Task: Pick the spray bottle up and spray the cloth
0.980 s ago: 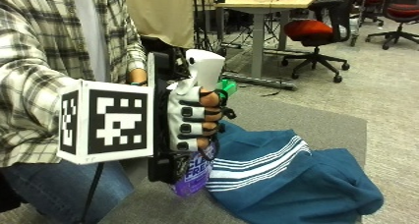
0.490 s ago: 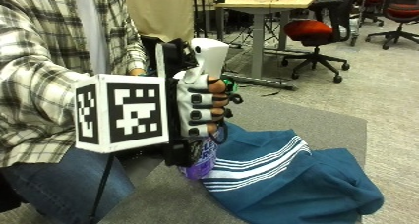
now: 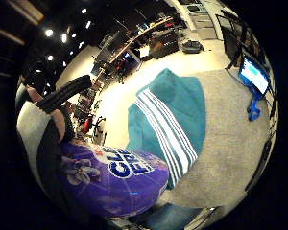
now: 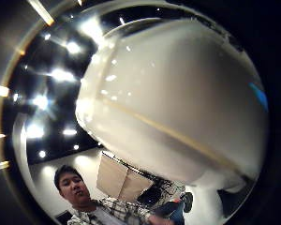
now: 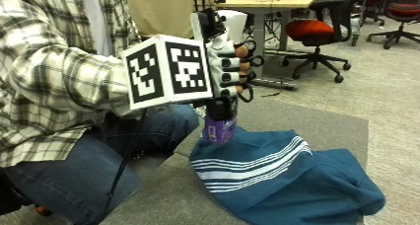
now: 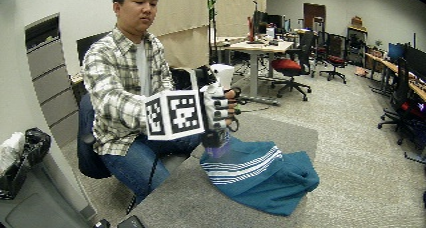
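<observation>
Underneath, grey carpeted table (image 5: 315,121), office chairs (image 5: 319,31) beyond.

Open-plan office / lab space. Grey carpet floor (image 6: 346,153), rows of wooden desks (image 6: 256,48) w/ monitors and gear on top, swivel chairs incl. a red-seated one (image 5: 318,30), more down the far wall. Tan partition panels (image 6: 183,35) behind the person, grey filing cabinet (image 6: 46,63) at the side. Blue-lit screen (image 3: 254,74) on a stand; ceiling spotlights (image 3: 49,32) overhead.
</observation>
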The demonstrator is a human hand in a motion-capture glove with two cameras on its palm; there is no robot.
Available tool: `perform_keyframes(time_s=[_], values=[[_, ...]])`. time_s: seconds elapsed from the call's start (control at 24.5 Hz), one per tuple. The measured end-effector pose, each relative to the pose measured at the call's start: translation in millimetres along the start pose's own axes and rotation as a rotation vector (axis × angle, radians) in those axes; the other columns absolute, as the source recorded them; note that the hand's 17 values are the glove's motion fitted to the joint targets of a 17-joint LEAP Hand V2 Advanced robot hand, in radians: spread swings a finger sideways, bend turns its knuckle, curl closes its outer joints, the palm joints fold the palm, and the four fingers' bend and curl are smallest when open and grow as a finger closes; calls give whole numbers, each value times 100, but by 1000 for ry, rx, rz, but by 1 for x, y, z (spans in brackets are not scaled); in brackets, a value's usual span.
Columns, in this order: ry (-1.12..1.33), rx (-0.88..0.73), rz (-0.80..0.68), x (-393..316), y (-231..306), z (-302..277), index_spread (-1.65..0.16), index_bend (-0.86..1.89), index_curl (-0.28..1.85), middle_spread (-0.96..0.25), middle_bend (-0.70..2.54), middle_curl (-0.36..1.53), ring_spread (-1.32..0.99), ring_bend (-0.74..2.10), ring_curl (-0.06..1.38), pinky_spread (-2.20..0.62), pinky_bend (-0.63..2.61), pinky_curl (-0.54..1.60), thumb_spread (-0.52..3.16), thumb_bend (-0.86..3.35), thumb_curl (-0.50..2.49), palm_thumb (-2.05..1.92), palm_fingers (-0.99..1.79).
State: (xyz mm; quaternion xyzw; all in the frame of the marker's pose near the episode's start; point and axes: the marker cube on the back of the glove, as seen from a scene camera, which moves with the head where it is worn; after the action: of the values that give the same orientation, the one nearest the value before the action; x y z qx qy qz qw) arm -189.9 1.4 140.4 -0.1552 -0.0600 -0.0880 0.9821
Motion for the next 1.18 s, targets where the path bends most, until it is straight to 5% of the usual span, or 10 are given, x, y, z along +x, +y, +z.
perform_keyframes(time_s=[1.18], values=[[-204,-278,-77,-41,2,229,-28,21,63,-14,50,51,-17,50,47,-14,52,40,14,-3,79,98,129]])
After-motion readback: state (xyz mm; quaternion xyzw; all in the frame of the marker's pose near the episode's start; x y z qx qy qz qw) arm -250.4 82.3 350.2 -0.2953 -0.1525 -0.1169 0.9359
